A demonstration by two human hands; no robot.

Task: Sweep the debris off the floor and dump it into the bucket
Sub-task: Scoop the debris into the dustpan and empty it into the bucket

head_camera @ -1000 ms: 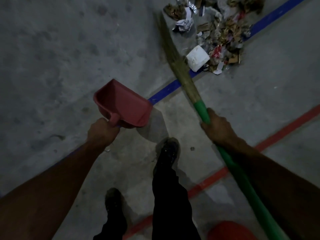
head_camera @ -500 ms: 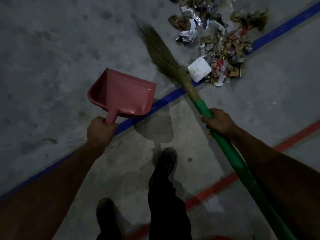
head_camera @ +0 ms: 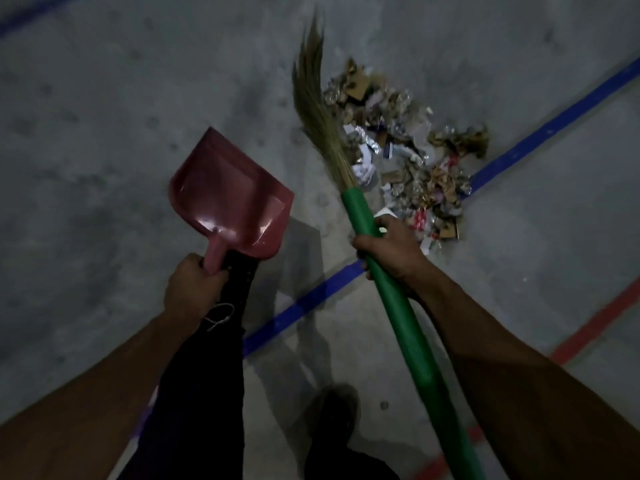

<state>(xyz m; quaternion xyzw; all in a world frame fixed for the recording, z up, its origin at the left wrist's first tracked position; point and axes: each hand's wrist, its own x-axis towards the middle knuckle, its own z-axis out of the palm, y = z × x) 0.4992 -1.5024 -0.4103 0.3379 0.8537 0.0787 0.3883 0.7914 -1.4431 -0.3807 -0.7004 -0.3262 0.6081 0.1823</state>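
A pile of debris (head_camera: 412, 161), scraps of paper, cardboard and foil, lies on the grey concrete floor across a blue line. My right hand (head_camera: 388, 252) grips the green handle of a broom (head_camera: 398, 306); its straw bristles (head_camera: 317, 109) stretch along the left edge of the pile. My left hand (head_camera: 192, 289) holds a red dustpan (head_camera: 230, 199) by its handle, raised above the floor to the left of the broom, its mouth pointing away from me. The bucket is out of view.
A blue floor line (head_camera: 540, 133) runs diagonally from lower left to upper right under the debris. A red line (head_camera: 599, 327) runs parallel at the right. My legs and a dark shoe (head_camera: 330, 414) stand at the bottom centre.
I have stepped closer to the debris, which now sits nearer the frame's middle. The broom's bristles swung up beside the pile. The dustpan rose and moved forward. The red object at the bottom left the view.
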